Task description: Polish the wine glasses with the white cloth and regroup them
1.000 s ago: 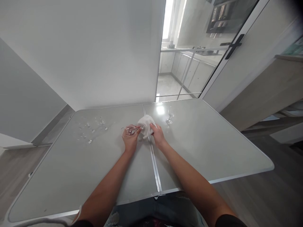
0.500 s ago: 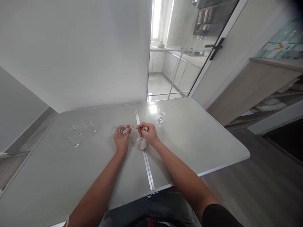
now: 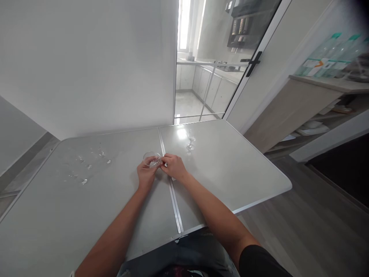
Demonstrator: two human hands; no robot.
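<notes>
A clear stemmed glass (image 3: 152, 157) lies tilted in my left hand (image 3: 145, 176), its round bowl facing up and to the left. The fingers of that hand are closed around the bowl's underside. My right hand (image 3: 175, 167) meets the glass at its stem side, fingertips pinched close to the left fingers. A white cloth (image 3: 173, 179) is bunched in the right hand. Only small bits of it show below the palm and at the fingers. The stem and foot of the glass are mostly hidden by my fingers.
One stemmed glass (image 3: 190, 144) stands upright on the table (image 3: 230, 169) beyond my right hand. Several clear glasses (image 3: 89, 165) are grouped on the left side. A metal seam (image 3: 175, 204) crosses the tabletop. Bottles (image 3: 325, 57) sit on a shelf at right.
My right hand has moved left against the glass, and the cloth is now mostly hidden beneath it. The glass has turned so its bowl opening shows more. The view has shifted slightly right.
</notes>
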